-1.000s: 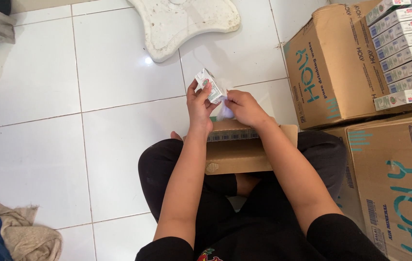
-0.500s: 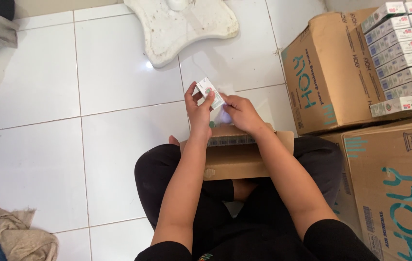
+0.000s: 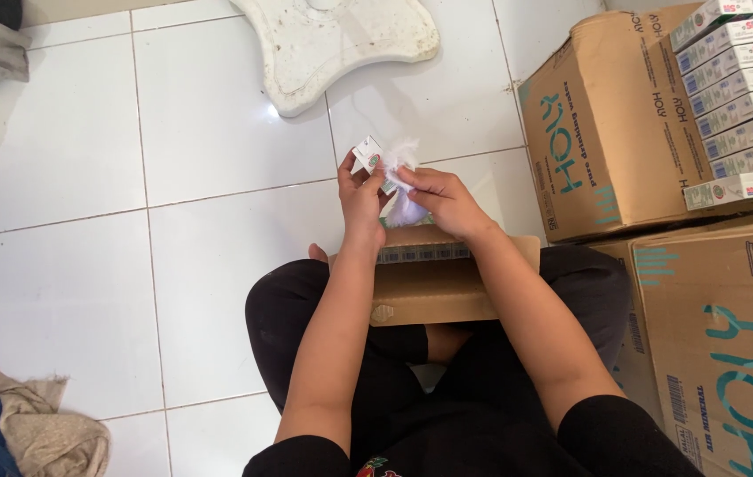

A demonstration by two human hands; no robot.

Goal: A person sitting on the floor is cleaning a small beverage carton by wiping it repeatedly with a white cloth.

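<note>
My left hand (image 3: 361, 196) grips a small white carton (image 3: 368, 155) by its lower end, above the floor in front of my lap. My right hand (image 3: 441, 198) pinches a thin clear plastic wrapper (image 3: 402, 155) that sits against the carton. Just below both hands, an open brown cardboard box (image 3: 434, 287) rests on my crossed legs, with a row of small cartons (image 3: 421, 253) visible along its far edge.
A large brown box (image 3: 610, 132) at the right holds stacked rows of small white cartons (image 3: 738, 97); another large brown box (image 3: 730, 353) stands nearer. A white plastic base (image 3: 341, 40) lies on the tiled floor ahead. Crumpled cloth (image 3: 32, 433) sits bottom left.
The hands and carton stay in about the same place. The clear wrapper now stands out more from the carton, under my right fingers.
</note>
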